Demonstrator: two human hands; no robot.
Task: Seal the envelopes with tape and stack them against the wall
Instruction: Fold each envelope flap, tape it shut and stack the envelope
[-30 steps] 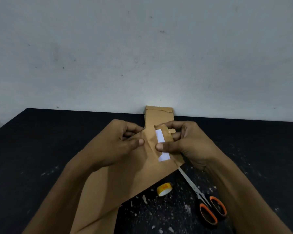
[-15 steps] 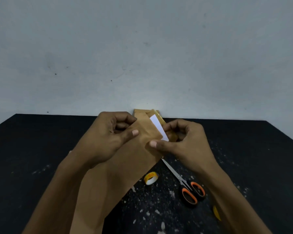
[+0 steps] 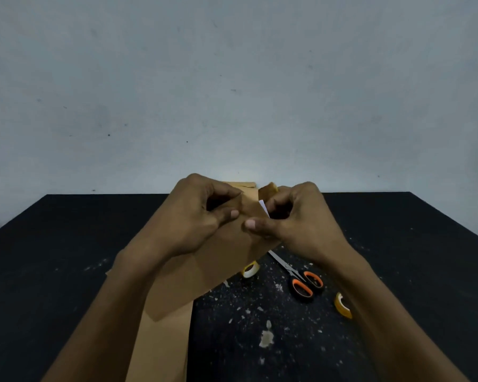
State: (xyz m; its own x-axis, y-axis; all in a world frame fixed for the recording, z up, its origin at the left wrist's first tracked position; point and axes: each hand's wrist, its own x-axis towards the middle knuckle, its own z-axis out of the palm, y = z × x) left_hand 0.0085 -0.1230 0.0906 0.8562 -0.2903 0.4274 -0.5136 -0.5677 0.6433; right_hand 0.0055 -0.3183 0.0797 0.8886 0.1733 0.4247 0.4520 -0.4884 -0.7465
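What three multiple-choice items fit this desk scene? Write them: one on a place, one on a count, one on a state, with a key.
1. Where do the scissors lie?
A. right of the held envelope
B. against the wall
C. on the envelope

2. How many tape rolls show on the table?
A. one
B. two
C. four

3. What are the hands doing?
A. resting flat
B. both pinching the envelope's top
C. cutting tape

Key: 1 A, they lie on the table under the right hand. 2 B, one roll by the envelope's edge, another beside the right forearm. 3 B, left hand and right grip the flap end.
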